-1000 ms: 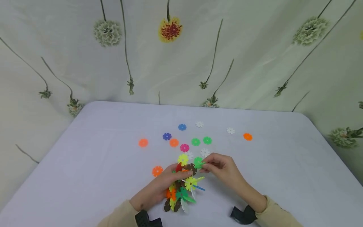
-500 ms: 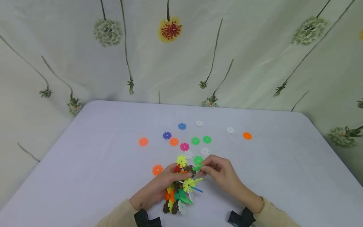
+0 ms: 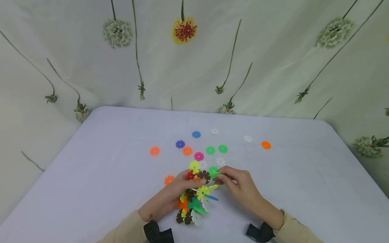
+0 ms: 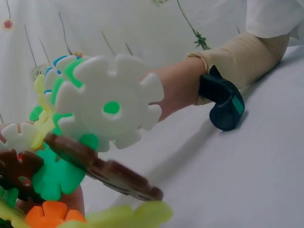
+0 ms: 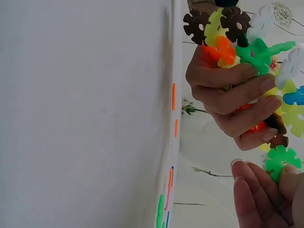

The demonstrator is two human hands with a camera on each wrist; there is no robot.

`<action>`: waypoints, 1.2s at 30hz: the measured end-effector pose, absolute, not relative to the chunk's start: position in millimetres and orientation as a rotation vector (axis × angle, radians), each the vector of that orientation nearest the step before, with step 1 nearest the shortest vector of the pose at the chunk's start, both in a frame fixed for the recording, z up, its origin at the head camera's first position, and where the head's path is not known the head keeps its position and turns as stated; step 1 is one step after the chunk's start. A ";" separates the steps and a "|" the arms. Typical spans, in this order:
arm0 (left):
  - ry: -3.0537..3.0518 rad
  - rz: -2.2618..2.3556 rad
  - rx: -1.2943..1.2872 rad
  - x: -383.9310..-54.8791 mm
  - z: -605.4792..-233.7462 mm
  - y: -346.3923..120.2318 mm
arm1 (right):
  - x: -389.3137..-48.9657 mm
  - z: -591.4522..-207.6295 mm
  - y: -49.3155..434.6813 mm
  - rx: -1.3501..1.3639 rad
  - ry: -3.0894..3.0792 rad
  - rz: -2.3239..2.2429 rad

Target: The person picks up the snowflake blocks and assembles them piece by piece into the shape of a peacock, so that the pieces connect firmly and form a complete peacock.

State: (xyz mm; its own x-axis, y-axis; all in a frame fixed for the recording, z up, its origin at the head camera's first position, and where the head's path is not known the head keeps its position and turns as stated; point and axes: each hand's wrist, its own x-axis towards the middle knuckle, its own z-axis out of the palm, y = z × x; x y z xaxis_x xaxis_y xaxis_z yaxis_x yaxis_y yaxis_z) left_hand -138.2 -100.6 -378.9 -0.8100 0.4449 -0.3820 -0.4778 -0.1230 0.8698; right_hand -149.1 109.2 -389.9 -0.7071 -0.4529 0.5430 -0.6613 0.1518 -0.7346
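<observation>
A cluster of interlocking plastic flower discs (image 3: 202,192) in yellow, brown, green, orange, white and blue is gripped by my left hand (image 3: 173,192), its thumb lying across the top part. In the right wrist view, the left fingers (image 5: 251,97) curl round the cluster. My right hand (image 3: 243,185) pinches a green flower disc (image 5: 275,159) between thumb and fingers, its rim right at a brown disc (image 5: 279,141) of the cluster. A white disc (image 4: 90,118) and a brown disc (image 4: 104,168) stand large in the left wrist view.
Loose flower discs lie beyond the hands on the white table (image 3: 91,175), among them a pink one (image 3: 199,156), a dark blue one (image 3: 180,144) and an orange one (image 3: 266,145) off to the right. A flower-printed cloth (image 3: 273,67) hangs behind the table.
The pinched green disc dipped slightly toward the cluster, then came back up a little. Both hands keep their holds, and the cluster has shifted only slightly.
</observation>
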 end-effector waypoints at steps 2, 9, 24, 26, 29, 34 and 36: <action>1.557 1.974 -0.034 -138.6 -378.4 -100.5 | -150.8 -388.4 110.4 1.133 -2.199 1.522; 1.460 2.022 -0.058 -132.4 -382.9 -98.4 | -147.9 -394.2 113.3 1.110 -2.135 1.569; 1.408 2.060 -0.017 -131.1 -387.6 -95.4 | -147.9 -399.7 108.8 1.173 -2.145 1.665; 1.434 2.056 -0.023 -131.3 -388.1 -93.7 | -148.4 -397.2 109.3 1.196 -2.161 1.570; 1.467 2.049 -0.039 -132.7 -388.6 -90.8 | -151.1 -390.2 112.1 1.218 -2.221 1.422; 1.502 2.040 -0.087 -136.6 -388.9 -88.3 | -171.4 -378.8 126.4 1.150 -2.489 1.538; 1.492 2.050 -0.111 -138.6 -389.9 -88.4 | -189.1 -378.3 134.8 1.008 -2.583 1.618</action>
